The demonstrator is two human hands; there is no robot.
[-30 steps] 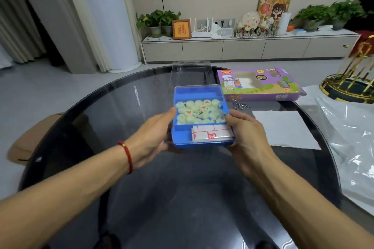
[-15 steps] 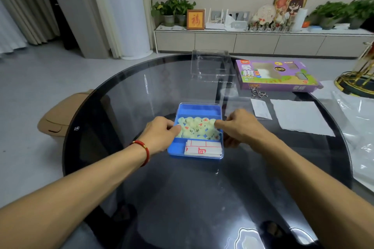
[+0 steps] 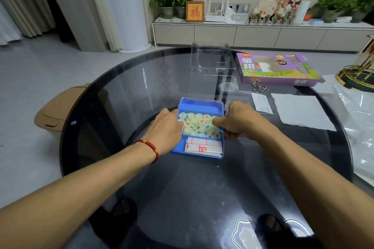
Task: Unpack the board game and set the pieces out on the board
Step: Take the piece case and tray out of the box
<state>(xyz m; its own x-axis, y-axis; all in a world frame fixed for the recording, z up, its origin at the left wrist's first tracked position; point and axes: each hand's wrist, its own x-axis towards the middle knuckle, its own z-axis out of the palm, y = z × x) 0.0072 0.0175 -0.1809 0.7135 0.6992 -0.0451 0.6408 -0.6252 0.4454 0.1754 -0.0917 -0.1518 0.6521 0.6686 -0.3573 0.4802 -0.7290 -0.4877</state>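
A blue plastic tray (image 3: 200, 103) rests on the dark glass round table (image 3: 129, 95). Its far part holds several pale round chess pieces (image 3: 197, 125) with red and black characters; a folded white paper board (image 3: 204, 147) with red lines lies in its near part. My left hand (image 3: 165, 128) grips the tray's left wall, thumb over the edge onto the pieces. My right hand (image 3: 237, 120) grips the right wall, thumb lying on the pieces, fingers curled outside. The tray's clear lid (image 3: 211, 58) lies at the far side of the table.
The purple game box (image 3: 277, 70) lies at the far right, with a small metal ring puzzle (image 3: 260, 87), a leaflet (image 3: 262, 103) and a white sheet (image 3: 299, 111) in front of it. Clear plastic wrap (image 3: 360, 127) and a gold stand (image 3: 358, 75) occupy the right edge.
The tray, held up in both hands a second ago, has come down onto the table. Both hands stay at its sides, thumbs now over the pieces.
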